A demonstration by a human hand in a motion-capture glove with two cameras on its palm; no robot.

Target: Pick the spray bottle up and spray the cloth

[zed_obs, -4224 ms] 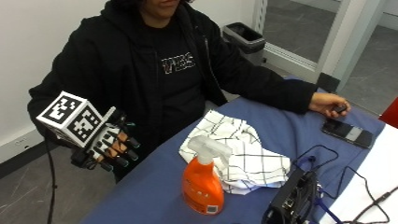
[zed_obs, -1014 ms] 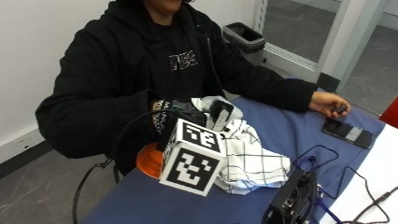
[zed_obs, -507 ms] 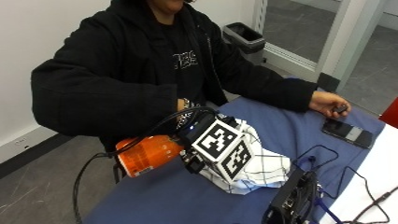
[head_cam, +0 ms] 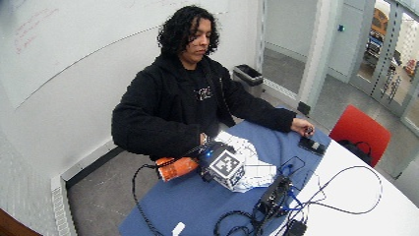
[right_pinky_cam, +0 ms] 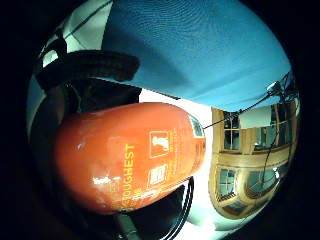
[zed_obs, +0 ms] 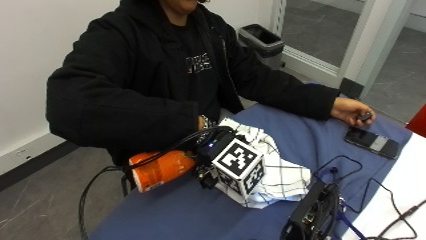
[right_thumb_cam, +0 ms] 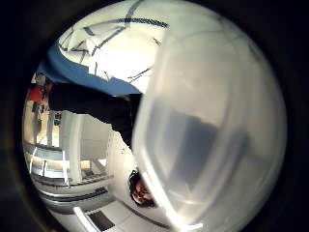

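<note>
Orange plastic swings into play: the spray bottle [zed_obs: 162, 170] is off the table now, tipped over on its side at lower left of the outside view, its base pointing out past the table's near edge. Four seconds back it stood upright on the blue table [zed_obs: 313, 145] beside the cloth, with the gloved right hand [zed_obs: 212, 159] hanging well off to the left; a second ago that hand had come in over it, and half a second ago the bottle was already lying level in the air. So the pick-up looks done.

The right hand appears wrapped round the bottle's neck end, though the fingers themselves are hidden in the outside view. The little-finger palm view backs that up: the orange body fills its middle, label lettering readable, close against the palm. The thumb-side palm view is filled by pale translucent plastic, probably the bottle's spray head, with the cloth visible beyond it in the upper part.

White checked cloth [zed_obs: 276, 172] sits crumpled on the table at centre frame, just beyond the gloved hand. The nozzle end is turned towards it, so the aim seems roughly right. Whether a finger is on the trigger, I cannot tell. No spray shows yet.

Over at right, the bare left hand [zed_obs: 351, 111] rests near a phone [zed_obs: 371, 142].
</note>
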